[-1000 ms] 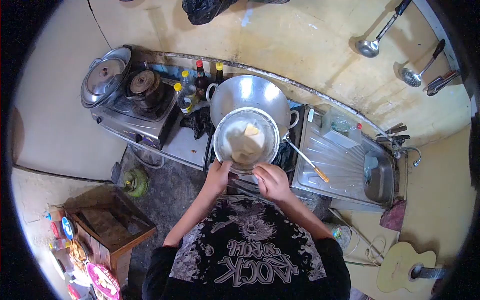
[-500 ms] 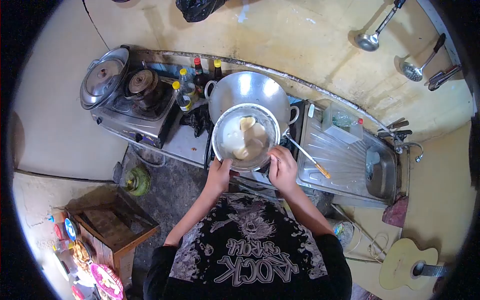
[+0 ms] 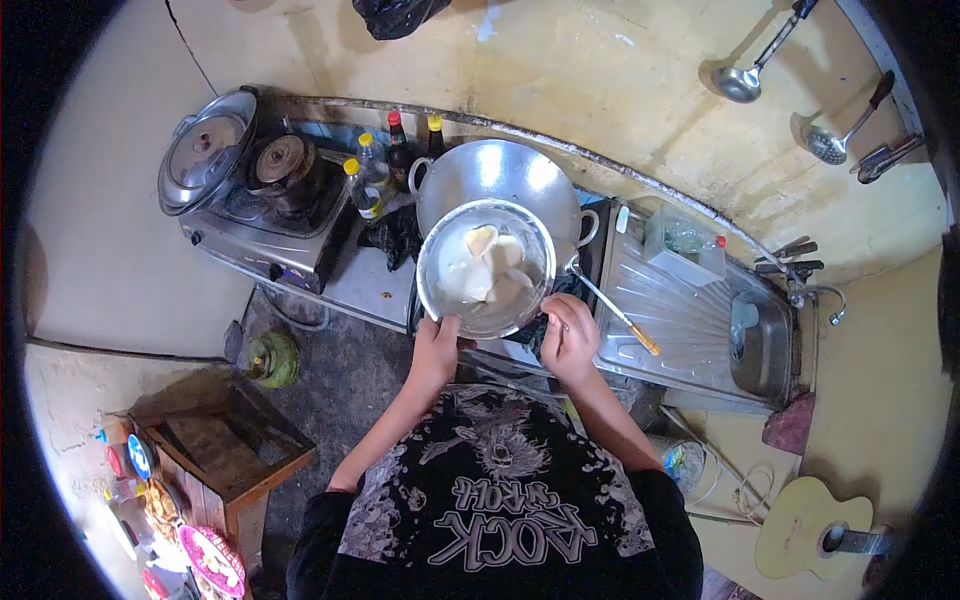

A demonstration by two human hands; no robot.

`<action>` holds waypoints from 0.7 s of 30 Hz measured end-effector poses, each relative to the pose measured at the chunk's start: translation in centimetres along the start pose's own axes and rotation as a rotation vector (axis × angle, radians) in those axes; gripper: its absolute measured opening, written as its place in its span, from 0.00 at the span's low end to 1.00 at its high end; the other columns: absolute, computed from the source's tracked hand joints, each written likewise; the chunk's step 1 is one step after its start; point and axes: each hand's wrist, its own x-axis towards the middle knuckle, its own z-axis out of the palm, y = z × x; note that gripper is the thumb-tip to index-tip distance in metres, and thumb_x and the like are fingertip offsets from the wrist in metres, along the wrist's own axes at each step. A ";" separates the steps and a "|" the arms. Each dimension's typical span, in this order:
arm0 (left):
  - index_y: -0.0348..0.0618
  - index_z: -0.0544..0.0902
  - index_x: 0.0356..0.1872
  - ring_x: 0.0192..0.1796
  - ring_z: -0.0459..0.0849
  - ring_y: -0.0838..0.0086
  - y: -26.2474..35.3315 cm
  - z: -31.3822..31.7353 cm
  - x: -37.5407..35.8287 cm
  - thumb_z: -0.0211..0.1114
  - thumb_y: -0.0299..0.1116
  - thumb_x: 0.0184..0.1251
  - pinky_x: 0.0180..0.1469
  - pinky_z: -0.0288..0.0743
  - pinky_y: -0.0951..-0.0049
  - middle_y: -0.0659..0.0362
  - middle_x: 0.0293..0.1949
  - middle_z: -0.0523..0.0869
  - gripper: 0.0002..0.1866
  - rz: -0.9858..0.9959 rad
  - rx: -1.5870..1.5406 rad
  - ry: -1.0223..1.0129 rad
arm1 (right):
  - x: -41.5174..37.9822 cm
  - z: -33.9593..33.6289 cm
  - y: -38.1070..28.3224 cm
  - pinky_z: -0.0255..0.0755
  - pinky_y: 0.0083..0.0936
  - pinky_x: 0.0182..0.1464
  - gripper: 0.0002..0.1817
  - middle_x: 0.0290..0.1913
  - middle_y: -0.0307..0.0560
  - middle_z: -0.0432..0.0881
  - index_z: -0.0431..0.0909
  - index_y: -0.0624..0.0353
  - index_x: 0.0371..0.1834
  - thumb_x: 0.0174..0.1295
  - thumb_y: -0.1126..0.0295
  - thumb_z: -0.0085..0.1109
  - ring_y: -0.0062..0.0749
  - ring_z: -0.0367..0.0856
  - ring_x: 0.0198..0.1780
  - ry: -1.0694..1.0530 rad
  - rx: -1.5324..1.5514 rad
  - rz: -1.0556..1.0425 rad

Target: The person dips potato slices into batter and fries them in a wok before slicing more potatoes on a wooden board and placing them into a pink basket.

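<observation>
A metal bowl (image 3: 434,300) of pale slices (image 3: 490,255) in a cloudy whitish coating is held up in front of me, overlapping the near side of a large wok (image 3: 450,185). My left hand (image 3: 436,352) is closed on its lower-left rim, thumb on top. At the lower-right rim my right hand (image 3: 569,337) is closed, its fingers curled and pinched right at the edge. A long-handled ladle (image 3: 612,305) with a wooden grip lies just right of the bowl, its head by the wok.
A stove (image 3: 270,235) with a dark lidded pot (image 3: 285,165) is on the left. Several bottles (image 3: 372,165) and a black plastic bag (image 3: 393,238) stand beside the wok. To the right are a sink (image 3: 770,350) and a clear plastic container (image 3: 685,250).
The bowl has shifted slightly left and up, and the slices inside have tumbled into a new arrangement. My right hand has moved slightly to the right.
</observation>
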 end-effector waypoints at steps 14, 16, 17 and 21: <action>0.33 0.65 0.57 0.41 0.80 0.74 -1.3 0.0 0.2 0.47 0.33 0.69 0.37 0.77 0.75 0.53 0.45 0.80 0.19 0.237 0.164 0.005 | -0.1 1.7 -2.0 0.72 0.30 0.43 0.08 0.33 0.52 0.76 0.73 0.66 0.34 0.65 0.78 0.41 0.40 0.78 0.36 0.059 0.167 0.193; 0.33 0.66 0.57 0.40 0.81 0.74 -0.5 0.4 -0.2 0.47 0.33 0.69 0.36 0.77 0.74 0.53 0.45 0.80 0.19 0.159 0.063 -0.006 | 0.1 1.8 -1.4 0.73 0.29 0.42 0.08 0.34 0.52 0.76 0.73 0.66 0.35 0.66 0.77 0.41 0.39 0.78 0.37 -0.005 0.109 0.243; 0.33 0.66 0.57 0.39 0.81 0.74 -0.4 0.4 -0.2 0.47 0.33 0.69 0.36 0.77 0.74 0.53 0.44 0.80 0.19 0.173 0.085 -0.007 | 0.0 1.9 -1.5 0.73 0.28 0.42 0.08 0.34 0.52 0.76 0.73 0.66 0.35 0.66 0.77 0.40 0.38 0.78 0.37 0.004 0.186 0.312; 0.32 0.66 0.57 0.39 0.81 0.73 -0.5 0.1 -0.1 0.47 0.33 0.69 0.36 0.78 0.74 0.52 0.44 0.80 0.20 0.151 0.075 -0.014 | -0.3 1.8 -1.3 0.74 0.24 0.41 0.09 0.37 0.52 0.76 0.72 0.67 0.37 0.68 0.77 0.39 0.32 0.79 0.37 0.103 0.394 0.479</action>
